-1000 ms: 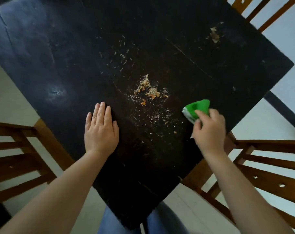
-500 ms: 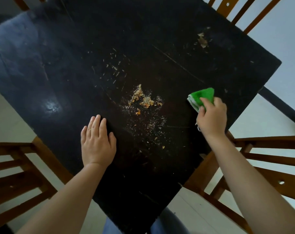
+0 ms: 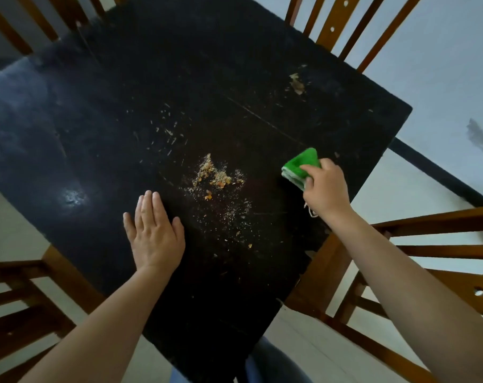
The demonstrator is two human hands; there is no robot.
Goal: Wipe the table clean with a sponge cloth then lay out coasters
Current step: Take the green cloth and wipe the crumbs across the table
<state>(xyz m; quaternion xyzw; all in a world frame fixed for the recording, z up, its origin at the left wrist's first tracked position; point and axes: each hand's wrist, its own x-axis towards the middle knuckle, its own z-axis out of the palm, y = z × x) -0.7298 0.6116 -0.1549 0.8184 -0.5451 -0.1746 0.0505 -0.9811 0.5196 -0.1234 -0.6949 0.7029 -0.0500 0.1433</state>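
We hold the folded green sponge cloth (image 3: 301, 164) on the right side of the square black wooden table (image 3: 96, 120), close to its right edge. Our right hand (image 3: 324, 186) grips it, with the fingers curled over the top of the cloth. The cloth looks like it is touching the table, but we cannot be sure.

To the left of the cloth, near the middle of the table, sits the pile of orange and tan crumbs (image 3: 214, 175). Smaller bits spread out from it toward us. A few pale flecks lie farther away, and one more patch of tan crumbs (image 3: 297, 84) lies near the far right edge.

Our left hand (image 3: 154, 233) lies flat on the table, left of the crumbs, with straight fingers held close together. It holds nothing.

Brown wooden chairs (image 3: 442, 225) stand around the table.

We think we are at the wiping step, and it has hardly begun, since the crumbs are all still there. Next we should press the cloth down and slide it left through the pile, gathering the bits without pushing them off the edge. No coasters are in sight yet.
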